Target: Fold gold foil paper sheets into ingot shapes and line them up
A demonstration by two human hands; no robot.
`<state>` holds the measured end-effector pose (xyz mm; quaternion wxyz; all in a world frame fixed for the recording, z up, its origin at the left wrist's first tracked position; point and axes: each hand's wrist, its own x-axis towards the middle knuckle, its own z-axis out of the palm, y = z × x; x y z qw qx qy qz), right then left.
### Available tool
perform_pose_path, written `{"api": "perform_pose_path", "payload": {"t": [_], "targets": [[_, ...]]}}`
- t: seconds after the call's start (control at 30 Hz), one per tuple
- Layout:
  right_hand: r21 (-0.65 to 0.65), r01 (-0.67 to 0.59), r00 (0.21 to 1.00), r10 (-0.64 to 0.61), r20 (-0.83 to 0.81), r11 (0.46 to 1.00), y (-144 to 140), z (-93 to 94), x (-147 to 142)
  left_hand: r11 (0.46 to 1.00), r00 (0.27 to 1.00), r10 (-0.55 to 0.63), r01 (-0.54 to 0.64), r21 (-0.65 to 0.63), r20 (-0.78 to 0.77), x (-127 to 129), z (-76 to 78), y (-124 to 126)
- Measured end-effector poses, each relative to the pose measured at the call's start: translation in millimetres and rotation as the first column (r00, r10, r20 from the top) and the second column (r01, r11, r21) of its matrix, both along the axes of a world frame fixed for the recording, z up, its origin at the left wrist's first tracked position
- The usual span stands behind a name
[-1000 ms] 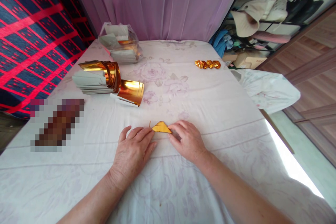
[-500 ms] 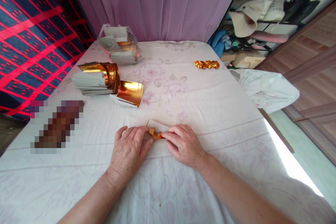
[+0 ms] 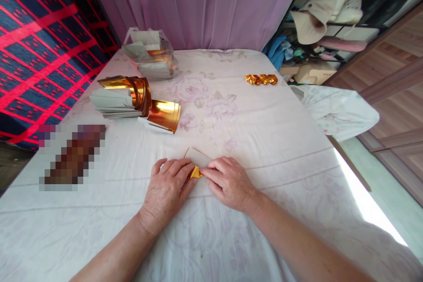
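Both hands, left hand (image 3: pixel 168 189) and right hand (image 3: pixel 229 181), are pinching the gold paper (image 3: pixel 195 172) near the bed's front edge; slipping fingers could skew the crease.

Bed with white floral-print sheet (image 3: pixel 264 141). On it: stack of gold foil paper sheets (image 3: pixel 132 97) at left, clear plastic bag of paper (image 3: pixel 150 55) behind it, row of folded gold foil pieces (image 3: pixel 261 79) far right. Small folded gold paper (image 3: pixel 195 168) lies near the front edge.

**Bright daylight, wide-angle bend**

You get even daylight, with a blown-out patch on the floor (image 3: pixel 366 205) at right. Glare flashes off the gold foil stack (image 3: pixel 140 97). Edges bow outward; a pixelated block (image 3: pixel 71 156) masks part of the left side.
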<state>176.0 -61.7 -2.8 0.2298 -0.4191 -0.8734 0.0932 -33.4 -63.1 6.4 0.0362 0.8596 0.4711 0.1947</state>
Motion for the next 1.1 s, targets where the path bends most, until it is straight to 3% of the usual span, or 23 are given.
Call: {"api": "perform_pose_path", "payload": {"t": [0.43,0.77,0.93,1.1], "targets": [[-0.006,0.043,0.998,-0.042,0.036,0.999,2,-1.2,-7,0.999,0.999,-0.022,0.020,0.037,0.032,1,-1.6,3],[-0.055,0.071,0.968,-0.082,-0.235,0.996,10,-8.5,3,0.999,0.999,-0.030,0.030,0.011,0.014,-2,-0.4,5],[0.015,0.133,0.973,-0.127,-0.194,0.991,13,-7.7,9,1.000,0.999,-0.010,0.009,0.013,0.043,-1,-0.5,6],[-0.002,0.093,0.984,-0.092,-0.155,0.996,15,-7.9,10,0.999,0.998,-0.026,0.025,0.020,0.050,-1,-4.8,7]]}}
